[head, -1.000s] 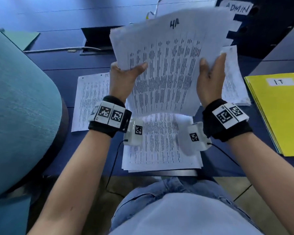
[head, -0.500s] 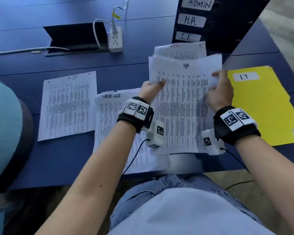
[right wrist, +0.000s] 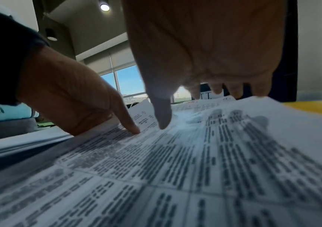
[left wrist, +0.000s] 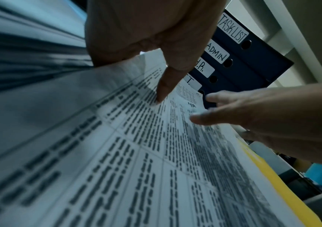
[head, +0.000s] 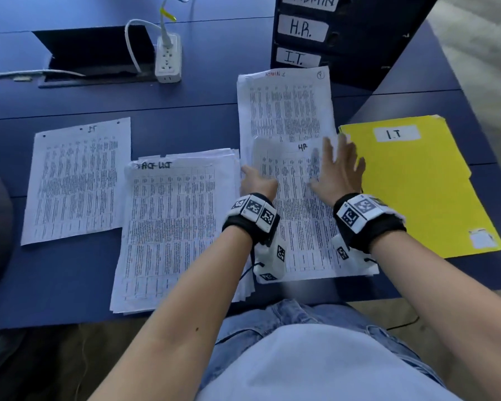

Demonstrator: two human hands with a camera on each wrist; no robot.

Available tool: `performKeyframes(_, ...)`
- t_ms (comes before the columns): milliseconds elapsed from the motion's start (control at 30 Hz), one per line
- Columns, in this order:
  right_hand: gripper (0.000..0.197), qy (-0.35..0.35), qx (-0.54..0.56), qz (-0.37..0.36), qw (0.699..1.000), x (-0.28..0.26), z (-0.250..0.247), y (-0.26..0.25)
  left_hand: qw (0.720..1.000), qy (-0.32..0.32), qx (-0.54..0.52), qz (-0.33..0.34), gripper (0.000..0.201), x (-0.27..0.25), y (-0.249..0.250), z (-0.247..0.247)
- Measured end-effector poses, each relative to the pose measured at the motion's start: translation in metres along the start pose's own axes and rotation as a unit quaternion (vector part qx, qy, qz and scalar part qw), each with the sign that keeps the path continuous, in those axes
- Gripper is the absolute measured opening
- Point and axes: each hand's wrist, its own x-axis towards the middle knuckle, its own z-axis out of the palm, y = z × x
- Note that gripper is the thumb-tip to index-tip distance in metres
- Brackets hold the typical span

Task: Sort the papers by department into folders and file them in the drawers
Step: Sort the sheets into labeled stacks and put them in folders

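The HR sheet (head: 298, 215) lies on the blue table (head: 185, 102), its top overlapping the lower part of the admin sheet (head: 285, 108), probably a separate pile per department. The left hand (head: 258, 182) sits at its 9 o'clock edge with the thumb on the print; the other fingers are hidden, so its grasp cannot be told. The right hand (head: 337, 166), at 2 o'clock, hovers with fingers spread, holding nothing. The yellow folder (head: 417, 183) touches the sheet at 3 o'clock; the thick stack (head: 171, 233) crowds 9 o'clock. The drawers (head: 339, 39) at 12 o'clock stand beyond the admin sheet.
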Motion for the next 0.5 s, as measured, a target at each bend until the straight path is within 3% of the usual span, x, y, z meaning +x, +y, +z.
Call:
performKeyframes(100, 0.078, -0.098, 0.017, -0.056, 0.993, 0.006, 0.011, -0.007, 1.000, 0.023, 0.018, 0.009, 0.052, -0.003, 0.003, 0.005)
performKeyframes(167, 0.076, -0.148, 0.004, -0.055, 0.987, 0.007, 0.017, -0.007, 0.998, 0.032, 0.055, 0.011, 0.053, -0.005, 0.005, 0.007)
performKeyframes(367, 0.077, -0.157, -0.027, -0.062, 0.985, 0.006, 0.023, -0.003, 0.995, 0.036, 0.089, 0.023, 0.048, -0.003, 0.008, 0.004)
performKeyframes(500, 0.076, -0.159, -0.015, -0.048, 0.986, 0.006, 0.014, -0.010, 0.995, 0.022, 0.082, 0.047, 0.057, 0.000, 0.017, -0.011)
